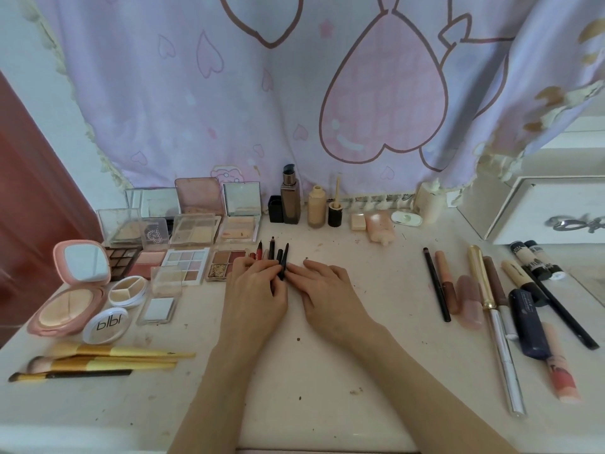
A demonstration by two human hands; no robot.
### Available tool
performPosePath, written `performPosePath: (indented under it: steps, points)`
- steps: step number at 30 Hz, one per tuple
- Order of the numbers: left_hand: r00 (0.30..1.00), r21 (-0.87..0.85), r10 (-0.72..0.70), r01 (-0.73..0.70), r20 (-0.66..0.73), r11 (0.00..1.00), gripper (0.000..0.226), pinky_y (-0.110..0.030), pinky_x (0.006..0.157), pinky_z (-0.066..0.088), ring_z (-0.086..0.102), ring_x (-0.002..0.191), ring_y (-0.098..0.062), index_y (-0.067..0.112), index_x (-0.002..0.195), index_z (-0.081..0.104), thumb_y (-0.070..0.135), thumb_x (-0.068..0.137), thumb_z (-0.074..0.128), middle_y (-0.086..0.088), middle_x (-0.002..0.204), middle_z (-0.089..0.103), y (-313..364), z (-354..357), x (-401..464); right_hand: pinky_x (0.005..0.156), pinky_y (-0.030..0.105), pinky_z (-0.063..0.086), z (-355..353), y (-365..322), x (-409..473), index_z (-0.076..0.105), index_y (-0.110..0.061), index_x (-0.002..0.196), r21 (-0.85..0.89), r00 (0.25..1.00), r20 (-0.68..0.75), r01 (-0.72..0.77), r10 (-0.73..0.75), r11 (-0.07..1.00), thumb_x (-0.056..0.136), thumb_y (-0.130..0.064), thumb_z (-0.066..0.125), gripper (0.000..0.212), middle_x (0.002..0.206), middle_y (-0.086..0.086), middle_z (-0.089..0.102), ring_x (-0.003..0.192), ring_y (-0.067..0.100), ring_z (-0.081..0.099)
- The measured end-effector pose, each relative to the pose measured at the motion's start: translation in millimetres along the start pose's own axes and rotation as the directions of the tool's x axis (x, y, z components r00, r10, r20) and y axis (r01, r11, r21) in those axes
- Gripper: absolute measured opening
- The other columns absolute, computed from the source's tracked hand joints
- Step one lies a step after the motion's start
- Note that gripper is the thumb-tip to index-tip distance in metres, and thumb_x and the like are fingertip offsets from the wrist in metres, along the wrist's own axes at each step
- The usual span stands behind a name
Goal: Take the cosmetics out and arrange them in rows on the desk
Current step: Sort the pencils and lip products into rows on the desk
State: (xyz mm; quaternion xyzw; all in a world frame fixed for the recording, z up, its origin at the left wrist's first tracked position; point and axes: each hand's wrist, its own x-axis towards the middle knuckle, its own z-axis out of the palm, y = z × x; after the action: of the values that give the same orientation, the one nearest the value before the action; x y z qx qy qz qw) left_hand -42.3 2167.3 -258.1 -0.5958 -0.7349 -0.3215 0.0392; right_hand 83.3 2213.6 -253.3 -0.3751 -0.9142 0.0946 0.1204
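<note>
At centre frame, both hands meet over a small cluster of pencils (276, 257) lying on the desk (327, 371), long axes pointing away toward the curtain. The left hand (255, 293) pinches a black pencil (283, 262); the right hand (330, 286) rests relaxed, fingertips touching it (equally near).

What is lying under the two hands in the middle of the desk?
A cluster of pencils and pens lies under the left hand and right hand. Only their tips show; their lower ends are covered.
</note>
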Motion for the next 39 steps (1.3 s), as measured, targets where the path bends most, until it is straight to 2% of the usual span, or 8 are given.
performPosePath:
  steps: [9, 13, 17, 25, 29, 31, 34, 39]
  points:
    - [0.985, 0.021, 0.159, -0.161, 0.069, 0.987, 0.047, -0.041, 0.094, 0.043, 0.054, 0.113, -0.026, 0.01, 0.115, 0.064, 0.032, 0.084, 0.037, -0.006, 0.12, 0.062, 15.3, -3.6, 1.3, 0.105, 0.02, 0.025, -25.1, 24.0, -18.3, 0.055, -0.015, 0.129, 0.275, 0.969, -0.179, -0.116, 0.17, 0.955, 0.097, -0.015, 0.044, 0.034, 0.134, 0.0, 0.053, 0.126, 0.014, 0.044]
    - [0.939, -0.059, 0.298, -0.292, 0.173, 0.955, 0.048, -0.038, 0.104, 0.037, 0.047, 0.126, -0.025, 0.012, 0.123, 0.058, 0.035, 0.088, 0.034, -0.006, 0.13, 0.056, 41.7, 7.3, -7.7, 0.085, 0.023, 0.028, -53.7, 60.4, -44.8, 0.064, -0.013, 0.112, 0.151, 0.88, -0.285, -0.351, 0.381, 0.924, 0.094, -0.019, 0.05, 0.024, 0.109, 0.003, 0.062, 0.106, 0.022, 0.054]
    - [0.859, -0.062, 0.345, -0.348, 0.378, 0.935, 0.05, -0.023, 0.113, 0.004, 0.009, 0.143, -0.012, 0.022, 0.144, 0.028, 0.039, 0.098, 0.032, 0.004, 0.153, 0.022, 57.8, 22.9, -15.2, 0.079, 0.029, 0.028, -79.0, 88.5, -59.0, 0.063, -0.009, 0.102, -0.059, 0.806, -0.23, -0.571, 0.545, 0.819, 0.094, -0.025, 0.048, 0.023, 0.103, 0.007, 0.059, 0.097, 0.025, 0.053]
    - [0.832, -0.041, 0.33, -0.349, 0.447, 0.936, 0.05, -0.018, 0.11, -0.007, 0.004, 0.143, -0.006, 0.026, 0.146, 0.022, 0.041, 0.099, 0.028, 0.009, 0.155, 0.013, 58.3, 18.8, -17.8, 0.078, 0.033, 0.034, -78.4, 99.2, -56.1, 0.044, -0.011, 0.077, -0.213, 0.761, -0.153, -0.648, 0.63, 0.731, 0.092, -0.026, 0.048, 0.021, 0.096, 0.01, 0.061, 0.097, 0.027, 0.05]
    - [0.845, -0.083, 0.33, -0.326, 0.421, 0.942, 0.049, -0.016, 0.109, -0.005, 0.008, 0.142, -0.005, 0.026, 0.145, 0.027, 0.04, 0.098, 0.032, 0.01, 0.154, 0.018, 56.6, 18.1, -17.9, 0.095, 0.036, 0.035, -81.9, 92.7, -49.6, 0.033, -0.014, 0.062, -0.247, 0.75, -0.146, -0.66, 0.646, 0.71, 0.09, -0.019, 0.048, 0.032, 0.079, 0.003, 0.058, 0.087, 0.027, 0.054]
    - [0.856, -0.106, 0.325, -0.309, 0.402, 0.945, 0.049, -0.015, 0.109, -0.002, 0.012, 0.141, -0.004, 0.026, 0.144, 0.029, 0.04, 0.098, 0.034, 0.01, 0.153, 0.022, 56.3, 17.2, -19.3, 0.085, 0.034, 0.041, -85.0, 88.5, -47.1, 0.034, -0.014, 0.059, -0.145, 0.745, -0.167, -0.666, 0.645, 0.732, 0.088, -0.02, 0.049, 0.034, 0.061, 0.0, 0.044, 0.068, 0.023, 0.047]
    - [0.891, -0.193, 0.279, -0.222, 0.357, 0.956, 0.051, -0.016, 0.109, 0.011, 0.025, 0.136, -0.005, 0.026, 0.143, 0.03, 0.041, 0.095, 0.04, 0.01, 0.146, 0.035, 56.9, 14.2, -20.9, 0.055, 0.029, 0.033, -91.7, 73.7, -47.9, 0.045, -0.01, 0.058, 0.316, 0.716, -0.189, -0.603, 0.672, 0.732, 0.085, -0.026, 0.053, 0.032, 0.053, 0.002, 0.044, 0.052, 0.017, 0.041]
    - [0.939, -0.526, 0.175, 0.007, 0.295, 0.851, 0.044, -0.013, 0.083, 0.043, 0.056, 0.093, 0.002, 0.031, 0.129, 0.042, 0.034, 0.087, 0.057, 0.017, 0.104, 0.06, 60.6, 4.6, -21.5, 0.055, 0.023, 0.039, -82.5, 40.2, -52.5, 0.058, -0.011, 0.067, 0.881, 0.719, 0.02, -0.342, 0.695, 0.328, 0.087, -0.017, 0.057, 0.021, 0.051, -0.002, 0.059, 0.048, 0.01, 0.049]
